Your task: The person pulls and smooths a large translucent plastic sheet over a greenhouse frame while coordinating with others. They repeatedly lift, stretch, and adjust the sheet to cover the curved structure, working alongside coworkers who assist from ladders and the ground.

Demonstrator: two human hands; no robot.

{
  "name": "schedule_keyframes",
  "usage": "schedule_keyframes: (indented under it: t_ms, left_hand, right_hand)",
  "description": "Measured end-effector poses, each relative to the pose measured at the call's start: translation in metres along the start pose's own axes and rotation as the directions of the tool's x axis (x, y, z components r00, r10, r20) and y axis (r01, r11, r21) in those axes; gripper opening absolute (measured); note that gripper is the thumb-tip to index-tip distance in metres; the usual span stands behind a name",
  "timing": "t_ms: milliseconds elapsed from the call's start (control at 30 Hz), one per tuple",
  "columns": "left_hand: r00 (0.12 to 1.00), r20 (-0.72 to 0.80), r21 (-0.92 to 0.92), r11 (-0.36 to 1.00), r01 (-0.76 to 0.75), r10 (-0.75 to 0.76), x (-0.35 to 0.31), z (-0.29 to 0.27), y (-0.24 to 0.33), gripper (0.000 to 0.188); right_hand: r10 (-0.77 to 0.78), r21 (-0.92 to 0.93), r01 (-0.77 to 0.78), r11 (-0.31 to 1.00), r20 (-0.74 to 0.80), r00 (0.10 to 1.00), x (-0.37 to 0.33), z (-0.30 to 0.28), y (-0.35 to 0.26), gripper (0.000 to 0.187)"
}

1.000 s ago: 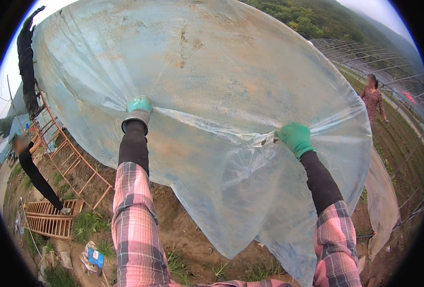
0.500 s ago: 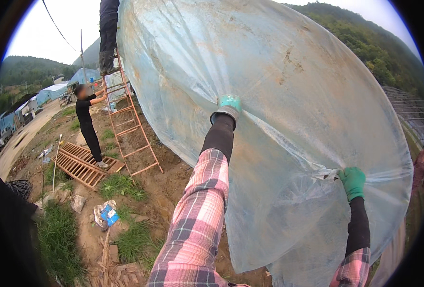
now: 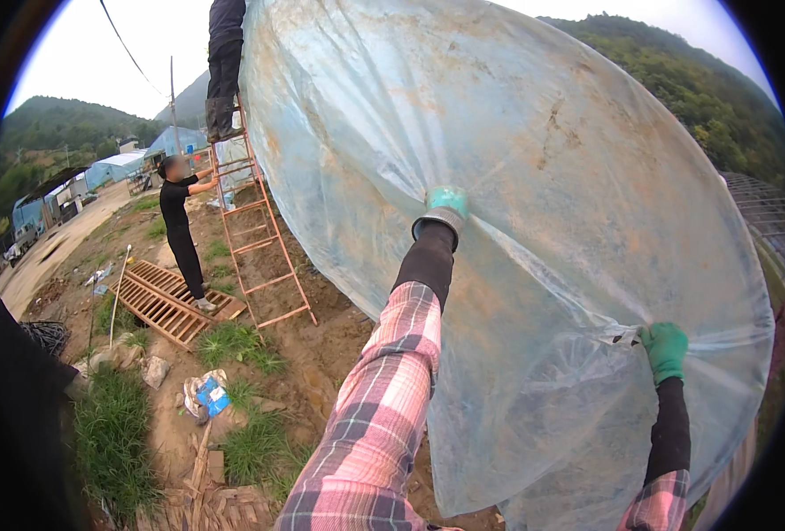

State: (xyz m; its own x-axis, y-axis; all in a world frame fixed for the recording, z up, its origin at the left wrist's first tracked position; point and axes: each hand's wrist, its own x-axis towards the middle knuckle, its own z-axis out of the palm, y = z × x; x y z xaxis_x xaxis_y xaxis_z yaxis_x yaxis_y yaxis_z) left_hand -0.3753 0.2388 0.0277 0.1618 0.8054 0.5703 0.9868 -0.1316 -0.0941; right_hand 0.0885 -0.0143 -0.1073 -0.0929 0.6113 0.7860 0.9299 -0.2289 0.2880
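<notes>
A huge sheet of clear bluish plastic film point(image 3: 534, 115), smeared with brown dirt, fills the middle and right of the view. My left hand point(image 3: 446, 202), in a green glove with a grey cuff, is raised against the film's middle; creases fan out from it, and its fingers are hidden from me. Lower and to the right, my right hand point(image 3: 664, 351) in a green glove is closed on a bunched fold of the film. A small dark hole shows in the fold beside that fist. Both arms wear pink plaid sleeves with black lower parts.
On the left an orange ladder point(image 3: 264, 226) leans up, a person in dark trousers point(image 3: 224, 75) standing high on it. Another person in black point(image 3: 180, 221) grips its side, feet on a slatted wooden pallet point(image 3: 162, 296). A blue-and-white bag point(image 3: 209, 396) lies on grassy dirt.
The whole scene has shifted slightly right and down in view. Both my hands keep their places on the film, and the two people hold the same poses.
</notes>
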Motion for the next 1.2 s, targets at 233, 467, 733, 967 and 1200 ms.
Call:
schedule_keyframes:
  t_ms: [233,467,733,967,1200]
  left_hand:
    - [1.0,0.01,-0.003,1.0,-0.003,0.003,-0.0011,0.0011,-0.0027,0.024]
    - [1.0,-0.012,0.063,0.998,-0.003,0.004,-0.0045,-0.0025,-0.0014,0.021]
    - [1.0,0.009,0.018,1.0,-0.015,0.015,-0.0046,-0.0035,0.0001,0.024]
    - [1.0,-0.008,0.003,1.0,-0.009,0.009,-0.0029,-0.0008,-0.0027,0.024]
    - [1.0,-0.02,0.025,0.999,-0.022,0.022,-0.0049,-0.0032,-0.0016,0.022]
  right_hand:
    - [-0.006,-0.008,0.006,1.0,-0.014,1.0,-0.0013,0.0033,-0.0025,0.035]
    - [0.015,0.011,-0.015,1.0,-0.002,1.0,0.0,0.0017,-0.0024,0.033]
    - [0.014,0.011,-0.013,1.0,-0.016,1.0,-0.0013,0.0027,0.0005,0.033]
    - [-0.014,0.034,0.016,0.999,-0.055,0.998,0.0001,0.0014,-0.0001,0.032]
    - [0.005,0.023,-0.005,1.0,-0.011,1.0,0.0,-0.0033,-0.0022,0.032]
